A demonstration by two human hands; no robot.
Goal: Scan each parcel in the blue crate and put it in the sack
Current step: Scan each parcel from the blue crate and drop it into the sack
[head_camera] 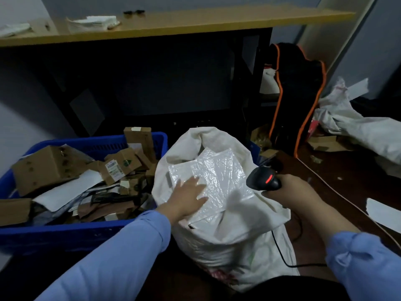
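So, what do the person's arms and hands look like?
The left sleeve and the right sleeve are light blue, long and loose, each ending in a cuff. The left hand and the right hand are bare: no gloves.

Left hand (191, 195) lies flat, fingers spread; right hand (291, 190) grips a scanner (263, 180).

We face a pale grey-blue wall (19, 9) in dim light. A long wooden surface (195, 22) runs across the top of our view on a black frame (258, 83), with folded white paper (95, 21) lying on it and deep shadow beneath. To the right, a black bag with orange trim (301, 90) stands upright on the dark floor (338, 170), near crumpled white cloth (360, 129), cardboard scraps (323, 142) and an orange cable (332, 186).
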